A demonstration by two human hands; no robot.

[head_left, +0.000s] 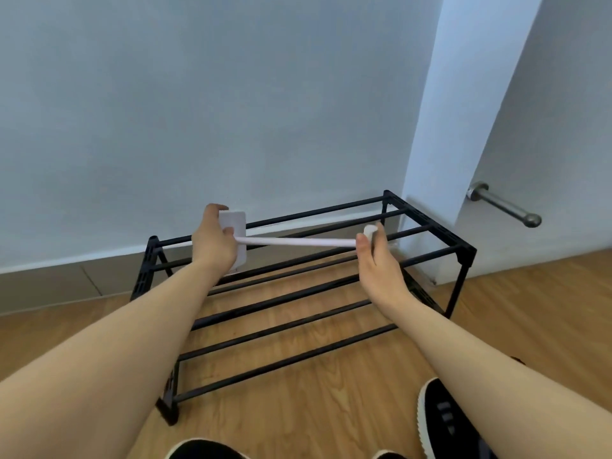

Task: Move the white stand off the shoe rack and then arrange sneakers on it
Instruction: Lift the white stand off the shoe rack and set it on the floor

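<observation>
A white stand (pixel 298 242), a thin rod with a flat square base at its left end, lies sideways just above the top bars of the black shoe rack (pixel 331 286). My left hand (pixel 212 241) grips the square base. My right hand (pixel 376 256) holds the rod's right end between thumb and fingers. Black sneakers with white soles sit on the floor in front of the rack: one (pixel 443 415) at the lower right beside my right forearm, another (pixel 205 450) at the bottom edge, partly cut off.
The two-tier rack stands on a wooden floor (pixel 331 409) against a pale blue wall (pixel 231 111). A white door frame rises at the right, with a metal door stopper (pixel 503 205) sticking out of the wall beside it.
</observation>
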